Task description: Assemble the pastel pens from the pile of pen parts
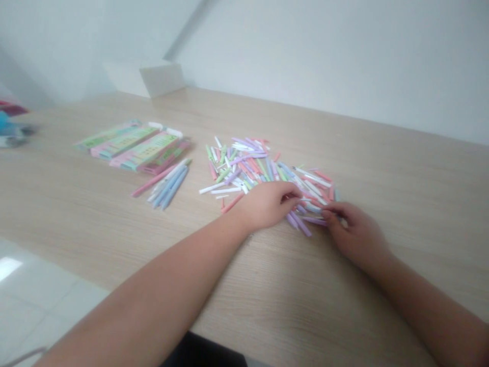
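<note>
A loose pile of pastel pen parts (250,163), short tubes and caps in white, purple, green, coral and blue, spreads over the table. My left hand (265,204) reaches over the near side of the pile, thumb and forefinger closed in a pinch. At the pile's right end, my right hand (355,229) also has its fingertips pinched together. A whitish piece (313,208) lies between the two sets of fingertips; blur hides whether either hand grips it. Several purple tubes (300,224) stick out below the left fingers.
Left of the pile, several whole-looking pens (170,183) in blue, white and pink lie side by side. Behind them are several pink and green printed boxes (145,150). A white folded card (162,79) stands by the wall. The wooden table (420,204) ends at lower left above tiled floor.
</note>
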### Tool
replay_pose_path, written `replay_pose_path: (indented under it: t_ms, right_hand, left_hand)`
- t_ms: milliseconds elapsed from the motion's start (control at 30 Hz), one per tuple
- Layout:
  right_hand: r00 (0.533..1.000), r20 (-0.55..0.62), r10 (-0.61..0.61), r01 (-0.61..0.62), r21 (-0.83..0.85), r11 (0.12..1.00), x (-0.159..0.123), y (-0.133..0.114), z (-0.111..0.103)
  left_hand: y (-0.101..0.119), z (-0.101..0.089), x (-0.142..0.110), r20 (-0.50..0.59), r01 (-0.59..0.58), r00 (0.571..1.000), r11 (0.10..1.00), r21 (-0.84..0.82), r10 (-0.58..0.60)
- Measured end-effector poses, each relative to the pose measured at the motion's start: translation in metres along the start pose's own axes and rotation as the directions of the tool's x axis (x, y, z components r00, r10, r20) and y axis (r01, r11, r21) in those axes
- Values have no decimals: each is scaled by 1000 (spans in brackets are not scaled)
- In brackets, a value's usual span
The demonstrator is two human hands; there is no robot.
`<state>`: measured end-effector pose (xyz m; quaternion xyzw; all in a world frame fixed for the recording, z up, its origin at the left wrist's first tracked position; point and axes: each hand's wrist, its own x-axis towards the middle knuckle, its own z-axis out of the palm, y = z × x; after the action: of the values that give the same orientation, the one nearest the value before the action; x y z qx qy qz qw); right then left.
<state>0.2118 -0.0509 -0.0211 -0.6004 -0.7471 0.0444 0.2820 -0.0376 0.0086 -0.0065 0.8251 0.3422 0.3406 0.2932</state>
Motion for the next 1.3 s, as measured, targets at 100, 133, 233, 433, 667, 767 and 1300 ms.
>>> replay_pose_path:
  t_ms: [100, 133, 233, 433, 667, 767, 1300]
  right_hand:
    - [1000, -20, -3, 5, 69, 998, -8, -14, 3]
    - [999, -27, -25, 27, 107, 994, -10, -17, 4]
    - [995, -70, -76, 87, 165, 982, -13, -23, 7]
    - [994, -56, -89, 99, 204, 974, -13, -21, 9]
    - [998, -42, -43, 52, 236, 970, -13, -19, 11]
    - [993, -102, -60, 77, 176, 981, -12, -17, 11]
    - [983, -55, -175, 184, 309, 933, -10, -15, 5]
  left_hand:
    - [10, 4, -1, -8, 26, 1000, 981, -193, -28]
    - [14, 5, -1, 8, 33, 999, 970, -239, -32]
    - [25, 9, -3, 55, 31, 998, 960, -280, -16]
    - [29, 14, -4, 55, -9, 998, 996, -90, 14]
    - [25, 18, -4, 16, 3, 1000, 996, -91, -2]
    - [28, 23, -4, 23, 35, 999, 981, -190, -32]
    - [16, 17, -1, 119, 113, 990, 942, -316, -78]
